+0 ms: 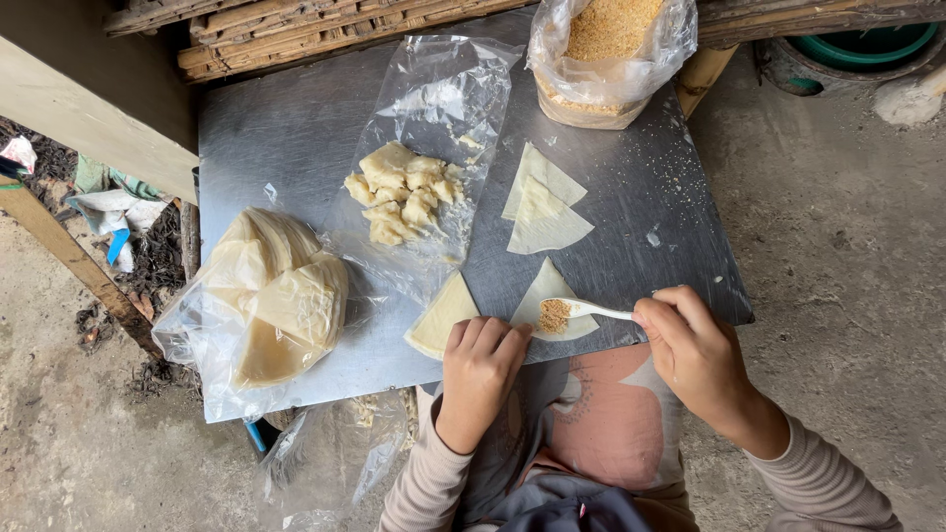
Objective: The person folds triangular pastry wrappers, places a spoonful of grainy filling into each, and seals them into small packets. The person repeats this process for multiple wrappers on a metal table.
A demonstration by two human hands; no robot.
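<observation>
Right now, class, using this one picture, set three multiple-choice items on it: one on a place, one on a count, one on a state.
1. Where is the spoon's bowl?
A over a triangular wrapper
B inside the crumb bag
C on the floor

2. How many hands touch the spoon?
A none
B one
C two

3. What state is the spoon in?
A empty
B loaded with brown crumbs
C broken

Answers: 1 A, it sits over the wrapper nearest the person. 2 B, only the right hand grips the handle; the left hand rests at the table edge. 3 B, crumbs fill its bowl.

Clear bag of tan crumbs (611, 59) at 1 o'clock | flat clear bag (434, 118) centre, 12 o'clock | wrapper-stack bag (212, 335) at 9 o'clock
</observation>
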